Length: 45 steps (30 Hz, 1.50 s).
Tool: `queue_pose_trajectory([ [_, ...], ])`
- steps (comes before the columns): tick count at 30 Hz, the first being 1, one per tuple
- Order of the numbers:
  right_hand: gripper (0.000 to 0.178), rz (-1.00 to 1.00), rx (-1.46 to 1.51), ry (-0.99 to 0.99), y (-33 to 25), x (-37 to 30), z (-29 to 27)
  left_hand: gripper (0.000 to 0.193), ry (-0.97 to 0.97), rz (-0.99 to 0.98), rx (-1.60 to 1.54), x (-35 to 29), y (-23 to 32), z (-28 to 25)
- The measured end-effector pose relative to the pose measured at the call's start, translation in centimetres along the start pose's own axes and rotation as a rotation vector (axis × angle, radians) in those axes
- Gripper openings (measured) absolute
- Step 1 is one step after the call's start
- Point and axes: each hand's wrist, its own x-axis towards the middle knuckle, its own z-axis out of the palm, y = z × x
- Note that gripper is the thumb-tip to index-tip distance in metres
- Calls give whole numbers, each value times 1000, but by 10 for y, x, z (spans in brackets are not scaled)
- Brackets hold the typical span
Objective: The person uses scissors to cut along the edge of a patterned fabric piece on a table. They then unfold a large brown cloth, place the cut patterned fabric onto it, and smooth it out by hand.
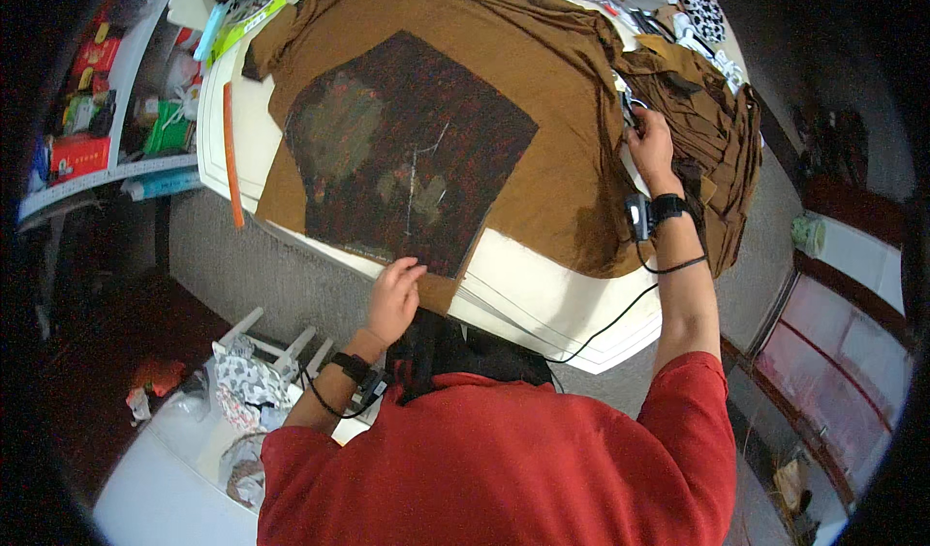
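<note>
Dark patterned panel (465,149) lies flat just beyond the left hand (393,299); fingers close together at its near edge, pinch unclear. Likely light, limp; best lifted by corners. Right hand (655,147): fingers curled over brown cloth (562,168), grip indeterminate.

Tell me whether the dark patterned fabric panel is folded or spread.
Spread: the dark patterned fabric panel lies flat over the brown cloth, its angular outline showing. Whether any edge is folded underneath, I cannot tell.

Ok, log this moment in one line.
left hand: at lower edge of dark patterned panel; right hand: beside bunched brown cloth; any held item: unclear
</note>
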Motion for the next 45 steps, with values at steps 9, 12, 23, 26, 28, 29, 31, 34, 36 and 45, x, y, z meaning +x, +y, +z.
queue_pose_trajectory([
  [9, 46, -7, -213, -270, 5, 31, 0, 44, 503, -750, -568, -70, -55, 39],
  [12, 54, 64, -2, -363, 17, 30, -7, 60, 560, -765, -673, -70, -51, 51],
  [23, 46, 516, 644, -437, -46, -129, -98, 20, 97, -771, -844, -88, -57, 65],
  [26, 29, 607, 899, -624, -63, -184, -107, 20, 85, -801, -823, -82, -51, 63],
  [28, 35, 573, 773, -871, -83, -205, -113, 23, 194, -866, -910, -78, -39, 64],
  [29, 38, 593, 757, -994, -90, -212, -109, 27, 300, -926, -988, -77, -36, 67],
  [31, 39, 555, 741, -1229, -92, -226, -101, 28, 272, -953, -999, -78, -38, 68],
  [34, 43, 488, 616, -1423, -95, -235, -86, 33, -16, -875, -1003, -82, -48, 70],
  [36, 48, 501, 565, -1486, -95, -236, -82, 32, 3, -876, -999, -83, -45, 69],
  [45, 55, 387, 582, -1556, -110, -216, -44, 42, 26, -796, -1139, -86, -26, 59],
])
